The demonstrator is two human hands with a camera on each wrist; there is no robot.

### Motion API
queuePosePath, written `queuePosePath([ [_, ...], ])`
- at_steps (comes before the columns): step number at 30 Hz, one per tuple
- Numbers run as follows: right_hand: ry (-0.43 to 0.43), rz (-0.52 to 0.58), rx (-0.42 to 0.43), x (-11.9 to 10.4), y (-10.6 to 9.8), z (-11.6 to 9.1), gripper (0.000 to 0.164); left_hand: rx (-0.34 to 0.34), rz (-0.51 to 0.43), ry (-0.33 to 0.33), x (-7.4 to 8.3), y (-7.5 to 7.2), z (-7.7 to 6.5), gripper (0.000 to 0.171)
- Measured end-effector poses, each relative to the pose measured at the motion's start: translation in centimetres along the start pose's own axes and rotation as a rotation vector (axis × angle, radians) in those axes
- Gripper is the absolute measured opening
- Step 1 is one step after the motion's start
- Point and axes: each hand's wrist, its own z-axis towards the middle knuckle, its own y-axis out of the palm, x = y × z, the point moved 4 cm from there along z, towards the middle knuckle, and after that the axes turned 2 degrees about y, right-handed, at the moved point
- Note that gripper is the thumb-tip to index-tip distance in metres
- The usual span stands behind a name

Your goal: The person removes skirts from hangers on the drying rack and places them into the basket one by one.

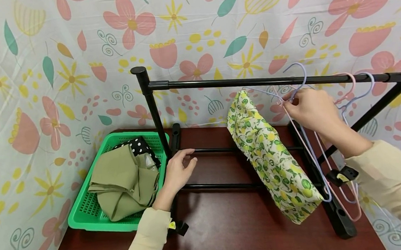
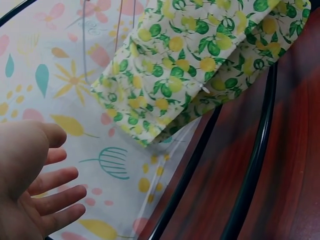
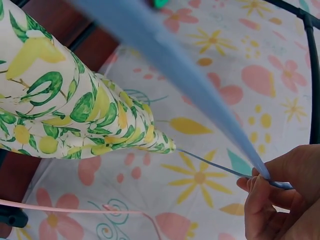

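Observation:
In the head view my right hand pinches a lavender-blue clothes hanger just below its hook, at the black rail. The hook rises above the rail; whether it rests there I cannot tell. A lemon-print cloth hangs from this hanger, tilted down to the right. The right wrist view shows thumb and fingers closed on the blue hanger beside the lemon cloth. My left hand holds nothing, fingers loosely bent, near the rack's left post. In the left wrist view its fingers are apart from the cloth.
A black garment rack stands on the dark red table. Pink and blue hangers hang at its right end. Left of it sits a green basket with folded olive cloth and black polka-dot fabric. Flowered sheeting surrounds the table.

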Motion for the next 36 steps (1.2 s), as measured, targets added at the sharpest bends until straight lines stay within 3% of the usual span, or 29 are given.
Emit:
queuePosePath([
  [6, -0.037, -0.001, 0.018, -1.4, -0.2, 0.1, 0.025, -0.014, -0.013, -0.020, 0.0, 1.0, 0.1, 0.032],
  [12, -0.044, -0.015, 0.026, -2.9, -0.4, 0.2, 0.043, -0.028, -0.004, -0.018, 0.1, 2.3, 0.0, 0.030],
  [16, -0.065, -0.004, 0.037, -3.9, -0.4, 0.4, 0.037, -0.032, -0.016, -0.005, 0.2, 3.3, -0.1, 0.029],
  [21, -0.099, 0.017, 0.046, -5.0, -0.4, 0.5, 0.034, -0.072, -0.034, -0.012, 0.4, 4.7, -0.3, 0.031],
  [23, -0.109, 0.012, 0.051, -5.4, -0.4, 0.4, 0.040, -0.097, -0.047, -0.028, 0.5, 5.2, -0.4, 0.032],
  [26, -0.120, 0.022, 0.059, -5.9, -0.4, 0.3, 0.043, -0.142, -0.105, -0.077, 0.7, 5.8, -0.5, 0.034],
  [31, -0.142, 0.074, 0.049, -6.7, -0.2, 0.2, 0.042, -0.229, -0.309, -0.216, 0.6, 7.0, -0.9, 0.041],
  [36, -0.137, 0.070, 0.047, -7.6, -0.1, 0.3, 0.043, -0.234, -0.449, -0.326, 0.1, 8.1, -1.0, 0.052],
])
